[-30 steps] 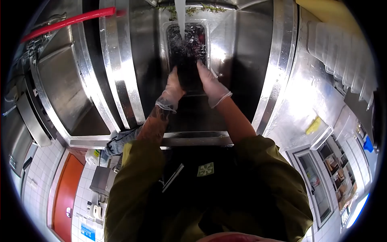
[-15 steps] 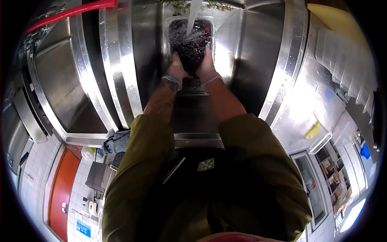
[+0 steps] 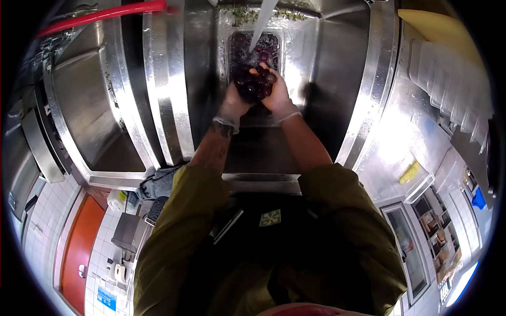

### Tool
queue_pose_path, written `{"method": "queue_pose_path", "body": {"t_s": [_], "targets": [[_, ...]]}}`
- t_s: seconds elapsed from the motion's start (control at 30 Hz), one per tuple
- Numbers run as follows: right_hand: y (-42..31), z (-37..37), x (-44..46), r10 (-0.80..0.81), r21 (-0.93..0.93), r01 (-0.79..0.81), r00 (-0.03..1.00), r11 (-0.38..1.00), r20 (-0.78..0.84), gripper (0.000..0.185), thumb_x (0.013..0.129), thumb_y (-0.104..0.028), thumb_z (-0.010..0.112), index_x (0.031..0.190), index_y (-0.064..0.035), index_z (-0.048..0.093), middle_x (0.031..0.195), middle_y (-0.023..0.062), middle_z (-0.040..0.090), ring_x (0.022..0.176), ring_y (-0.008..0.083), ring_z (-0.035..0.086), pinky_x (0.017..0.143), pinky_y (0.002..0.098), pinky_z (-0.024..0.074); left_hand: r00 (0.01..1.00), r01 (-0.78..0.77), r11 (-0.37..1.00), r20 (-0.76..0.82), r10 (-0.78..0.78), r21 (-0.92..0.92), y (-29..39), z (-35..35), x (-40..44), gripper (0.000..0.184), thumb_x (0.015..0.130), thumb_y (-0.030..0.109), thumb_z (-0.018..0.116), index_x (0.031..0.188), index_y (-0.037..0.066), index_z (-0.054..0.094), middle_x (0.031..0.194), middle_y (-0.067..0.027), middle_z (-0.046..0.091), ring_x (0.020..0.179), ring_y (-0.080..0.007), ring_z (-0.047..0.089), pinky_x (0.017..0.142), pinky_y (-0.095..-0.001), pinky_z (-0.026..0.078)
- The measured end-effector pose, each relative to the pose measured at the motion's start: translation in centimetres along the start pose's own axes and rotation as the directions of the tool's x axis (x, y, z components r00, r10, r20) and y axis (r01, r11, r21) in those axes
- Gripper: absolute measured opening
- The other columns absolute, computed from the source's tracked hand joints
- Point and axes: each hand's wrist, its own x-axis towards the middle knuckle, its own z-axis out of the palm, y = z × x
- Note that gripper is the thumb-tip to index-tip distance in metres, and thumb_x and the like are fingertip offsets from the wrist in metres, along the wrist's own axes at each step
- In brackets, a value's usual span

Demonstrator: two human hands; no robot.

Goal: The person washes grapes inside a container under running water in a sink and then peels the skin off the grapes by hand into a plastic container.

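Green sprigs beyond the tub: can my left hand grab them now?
Probably not freely: the left hand helps hold dark fruit, and the tub's far end lies between it and the green sprigs.

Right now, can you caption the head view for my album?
Left hand and right hand cup dark fruit over a tub, water running.

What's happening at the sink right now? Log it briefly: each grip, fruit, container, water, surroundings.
Left grip: clear-gloved, cupped at the fruit's left side
Right grip: clear-gloved, cupped at its right side, fingers showing among the fruit
Dark round fruit: a heap between both grips; more in the container
Rectangular container: in the sink, partly hidden by the grips
Water stream: falling into the container
Surroundings: green sprigs beyond the container
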Motion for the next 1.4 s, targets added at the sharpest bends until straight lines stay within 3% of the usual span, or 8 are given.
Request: {"method": "queue_pose_path", "body": {"t_s": [0.33, 0.47, 0.6, 0.73, 0.93, 1.07, 1.2, 1.4], "targets": [[-3.4, 2.5, -7.3, 0.05, -0.896, -0.147, 0.989, 0.419, -0.139, 0.051, 0.09, -0.025, 0.051, 0.139, -0.0185, 0.038, 0.137, 0.0071, 0.043, 0.117, 0.0236, 0.049, 0.095, 0.0342, 0.0405, 0.873, 0.065, 0.785, -0.417, 0.254, 0.616, 0.1, 1.6, -6.0, 0.043, 0.085, 0.031, 0.054, 0.119, 0.005, 0.054, 0.117, -0.009, 0.059, 0.106, -0.0275, 0.056, 0.095, -0.0374, 0.039], [-3.3, 3.2, -7.8, 0.025, -0.933, -0.192, 0.981, 0.306, -0.194, 0.048, 0.089, -0.023, 0.053, 0.136, -0.0184, 0.043, 0.137, 0.0082, 0.045, 0.112, 0.0227, 0.055, 0.09, 0.0283, 0.0452, 0.71, 0.19, 0.35, -0.375, 0.596, 0.917, -0.6, -0.2, -5.5, 0.039, 0.08, 0.025, 0.056, 0.112, 0.002, 0.058, 0.107, -0.0175, 0.062, 0.101, -0.0295, 0.059, 0.087, -0.04, 0.044], [-1.9, 0.0, -4.3, -0.281, -0.909, 0.279, 0.887, -0.309, 0.367, 0.046, 0.085, -0.024, 0.056, 0.13, -0.0169, 0.049, 0.135, 0.0078, 0.047, 0.116, 0.0222, 0.052, 0.096, 0.0295, 0.0412, 0.648, 0.517, -0.177, -0.248, 0.72, 0.838, -4.1, -9.6, -3.4, 0.036, 0.083, 0.024, 0.052, 0.112, 0.003, 0.056, 0.106, -0.0192, 0.061, 0.101, -0.0331, 0.059, 0.087, -0.0419, 0.046], [-2.5, 2.2, -2.1, -0.184, -0.571, 0.194, 0.823, -0.798, 0.537, 0.05, 0.081, -0.028, 0.056, 0.128, -0.0126, 0.049, 0.137, 0.0082, 0.042, 0.129, 0.0262, 0.036, 0.106, 0.0361, 0.0293, 0.926, 0.372, -0.743, -0.275, 0.258, 0.556, -3.2, -10.1, -4.7, 0.035, 0.091, 0.023, 0.041, 0.117, 0.004, 0.054, 0.113, -0.0205, 0.058, 0.105, -0.0371, 0.057, 0.091, -0.0442, 0.045], [-4.4, 1.8, 0.0, -0.029, -0.337, 0.28, 0.73, -0.899, 0.682, 0.055, 0.077, -0.023, 0.057, 0.129, -0.0083, 0.046, 0.141, 0.01, 0.034, 0.131, 0.0271, 0.031, 0.108, 0.042, 0.0236, 0.917, 0.389, -0.559, -0.251, 0.31, 0.732, -1.2, -3.5, -7.7, 0.026, 0.089, 0.015, 0.037, 0.105, 0.004, 0.056, 0.091, -0.0268, 0.061, 0.092, -0.0398, 0.061, 0.078, -0.0504, 0.049], [-4.9, -1.1, 0.7, -0.426, -0.512, -0.038, 0.609, -0.858, 0.669, 0.066, 0.082, -0.022, 0.052, 0.142, -0.0117, 0.025, 0.146, 0.0154, 0.023, 0.127, 0.0317, 0.035, 0.105, 0.0421, 0.0306, 0.863, 0.496, -0.453, -0.361, 0.355, 0.741, -0.6, -4.2, -7.8, 0.041, 0.093, 0.03, 0.031, 0.108, 0.002, 0.057, 0.097, -0.0257, 0.061, 0.097, -0.041, 0.058, 0.084, -0.0489, 0.046], [-5.5, 2.2, -1.4, -0.376, -0.848, -0.175, 0.926, -0.499, 0.03, 0.074, 0.088, -0.026, 0.046, 0.146, -0.0133, 0.002, 0.1, 0.0234, 0.061, 0.078, 0.0373, 0.061, 0.071, 0.0457, 0.0491, 0.744, 0.633, -0.21, -0.51, 0.432, 0.745, 0.0, 0.5, -9.0, 0.068, 0.093, 0.053, 0.025, 0.095, -0.003, 0.065, 0.105, -0.0259, 0.06, 0.103, -0.0414, 0.056, 0.091, -0.0465, 0.044], [-6.2, 2.1, -0.2, -0.391, -0.782, -0.133, 0.908, -0.609, 0.15, 0.073, 0.09, -0.028, 0.045, 0.145, -0.0141, -0.001, 0.083, 0.0223, 0.063, 0.074, 0.0389, 0.061, 0.069, 0.0469, 0.0483, 0.842, 0.455, -0.287, -0.303, 0.446, 0.843, -0.4, -2.3, -9.2, 0.077, 0.092, 0.058, 0.021, 0.084, -0.001, 0.068, 0.091, -0.0269, 0.063, 0.096, -0.0413, 0.059, 0.086, -0.0467, 0.046]]}}
